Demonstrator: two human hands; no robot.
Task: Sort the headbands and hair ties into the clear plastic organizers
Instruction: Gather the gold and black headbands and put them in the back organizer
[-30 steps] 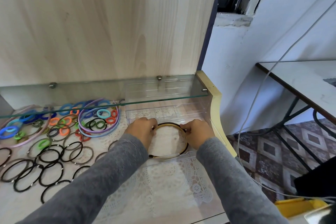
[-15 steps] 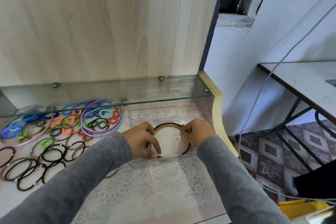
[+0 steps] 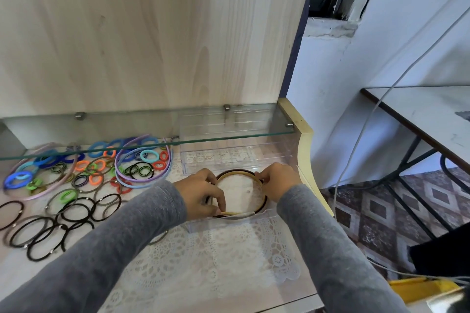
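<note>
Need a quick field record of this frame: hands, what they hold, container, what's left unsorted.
left hand: pinching the near left end of the headbands
right hand: gripping the right side of the headbands
headbands: black and gold, curved together inside the organizer
organizer: clear plastic, on the lace mat under the glass shelf
unsorted: hair ties and pastel headbands loose to the left

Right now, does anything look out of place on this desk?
Mostly the unsorted hair ties, strewn loose left of the organizer. Both hands are fitting headbands inside it. Nothing looks damaged.
</note>
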